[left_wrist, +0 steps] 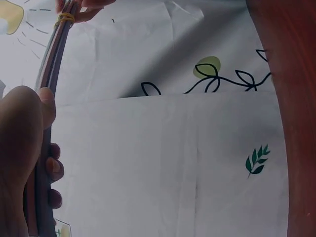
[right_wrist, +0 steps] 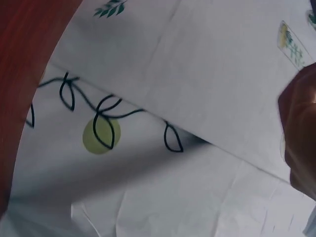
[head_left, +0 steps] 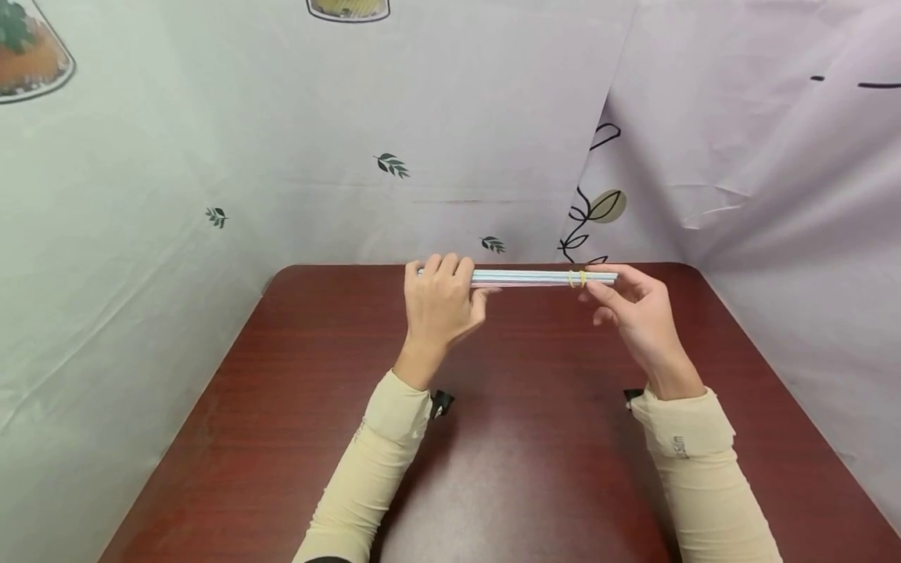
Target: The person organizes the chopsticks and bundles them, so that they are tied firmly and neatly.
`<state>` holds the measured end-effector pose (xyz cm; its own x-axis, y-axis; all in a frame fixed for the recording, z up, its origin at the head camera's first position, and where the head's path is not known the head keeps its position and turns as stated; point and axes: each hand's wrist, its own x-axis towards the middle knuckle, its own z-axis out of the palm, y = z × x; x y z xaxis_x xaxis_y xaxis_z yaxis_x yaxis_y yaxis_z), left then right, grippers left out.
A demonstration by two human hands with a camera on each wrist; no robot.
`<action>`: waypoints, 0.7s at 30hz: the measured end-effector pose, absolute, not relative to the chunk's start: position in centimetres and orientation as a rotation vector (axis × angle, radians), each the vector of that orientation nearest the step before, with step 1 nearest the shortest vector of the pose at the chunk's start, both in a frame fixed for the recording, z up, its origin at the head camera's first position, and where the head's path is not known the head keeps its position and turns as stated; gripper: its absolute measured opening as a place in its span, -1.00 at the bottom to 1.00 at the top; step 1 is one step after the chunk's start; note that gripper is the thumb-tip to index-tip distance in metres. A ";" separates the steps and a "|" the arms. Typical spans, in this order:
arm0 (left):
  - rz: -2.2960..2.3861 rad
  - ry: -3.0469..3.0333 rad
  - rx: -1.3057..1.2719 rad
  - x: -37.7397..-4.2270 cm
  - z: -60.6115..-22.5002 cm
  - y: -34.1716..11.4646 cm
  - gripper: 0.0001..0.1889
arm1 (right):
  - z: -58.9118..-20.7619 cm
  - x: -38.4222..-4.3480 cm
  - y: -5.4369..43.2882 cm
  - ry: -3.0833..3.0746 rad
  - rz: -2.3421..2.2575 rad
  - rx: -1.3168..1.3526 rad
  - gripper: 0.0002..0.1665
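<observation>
A slim bundle of straws (head_left: 521,278), pale blue, white and pinkish, is held level above the far part of the table. My left hand (head_left: 443,305) grips its left end, the fingers wrapped over it and the thumb along the near side. Around the right end runs a yellow rubber band (head_left: 577,278), looped more than once. There my right hand (head_left: 637,313) pinches the bundle between thumb and forefinger, close to the band. In the left wrist view the bundle (left_wrist: 53,59) rises past the left thumb. The right wrist view shows only part of the right hand (right_wrist: 302,133).
Beneath the hands is a dark red-brown table (head_left: 317,375) with rounded far corners. White cloth walls (head_left: 450,102) printed with leaves and plants stand at the back and both sides. Black wrist devices (head_left: 441,403) sit by the cream sleeves (head_left: 394,438).
</observation>
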<state>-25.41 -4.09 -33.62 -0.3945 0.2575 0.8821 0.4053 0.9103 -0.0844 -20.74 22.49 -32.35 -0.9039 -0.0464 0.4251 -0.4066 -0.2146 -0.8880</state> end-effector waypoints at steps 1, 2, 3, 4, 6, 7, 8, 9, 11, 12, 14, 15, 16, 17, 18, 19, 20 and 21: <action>-0.166 -2.002 -0.485 -25.4 -33.6 -4.1 -0.82 | -32.4 -20.8 22.6 -1.823 2.142 0.556 -0.77; -0.158 -2.006 -0.490 -25.4 -33.5 -4.2 -0.82 | -32.4 -21.0 22.7 -1.848 2.073 0.578 -0.78; -0.150 -2.010 -0.495 -25.3 -33.5 -4.2 -0.82 | -32.4 -21.0 22.8 -1.868 2.021 0.598 -0.79; -0.140 -2.016 -0.499 -25.3 -33.4 -4.3 -0.81 | -32.4 -21.1 23.0 -1.886 1.974 0.619 -0.80; -0.125 -2.026 -0.506 -25.2 -33.3 -4.3 -0.81 | -32.3 -21.2 23.3 -1.913 1.908 0.655 -0.81; -0.120 -2.031 -0.508 -25.1 -33.3 -4.4 -0.82 | -32.3 -21.3 23.4 -1.921 1.885 0.671 -0.81; -0.119 -2.033 -0.510 -25.1 -33.3 -4.4 -0.82 | -32.2 -21.3 23.5 -1.925 1.870 0.688 -0.80; -0.120 -2.032 -0.513 -25.0 -33.2 -4.4 -0.82 | -32.0 -21.2 23.5 -1.925 1.862 0.702 -0.80; -0.127 -2.026 -0.515 -24.9 -33.2 -4.4 -0.83 | -31.8 -21.2 23.4 -1.940 1.815 0.729 -0.78; -0.133 -2.015 -0.519 -24.9 -33.2 -4.4 -0.83 | -31.6 -21.1 23.3 -1.958 1.770 0.744 -0.77; -0.139 -1.998 -0.525 -24.8 -33.3 -4.4 -0.84 | -31.5 -21.1 22.9 -2.004 1.638 0.796 -0.72; -0.136 -1.990 -0.532 -24.7 -33.3 -4.3 -0.84 | -31.4 -21.1 22.8 -2.037 1.547 0.819 -0.69; -0.130 -1.985 -0.543 -24.6 -33.3 -4.2 -0.84 | -31.3 -21.2 22.5 -2.071 1.449 0.839 -0.65; -0.123 -1.981 -0.557 -24.6 -33.3 -4.0 -0.82 | -31.3 -21.2 22.3 -2.103 1.351 0.853 -0.63; -0.115 -1.980 -0.569 -24.5 -33.4 -3.9 -0.81 | -31.2 -21.3 22.1 -2.128 1.261 0.860 -0.62; -0.106 -1.987 -0.577 -24.5 -33.4 -3.7 -0.78 | -31.2 -21.4 21.9 -2.151 1.174 0.866 -0.62; -0.098 -1.993 -0.585 -24.5 -33.4 -3.6 -0.75 | -31.1 -21.4 21.8 -2.176 1.095 0.865 -0.62; -0.090 -2.001 -0.590 -24.4 -33.5 -3.4 -0.73 | -31.0 -21.5 21.6 -2.201 1.023 0.862 -0.62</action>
<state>-24.44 -3.44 -33.48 -0.3750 0.3674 0.8511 0.4425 0.8777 -0.1839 -21.48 21.61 -30.97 -0.6378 -0.3144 0.7031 -0.7402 0.5026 -0.4467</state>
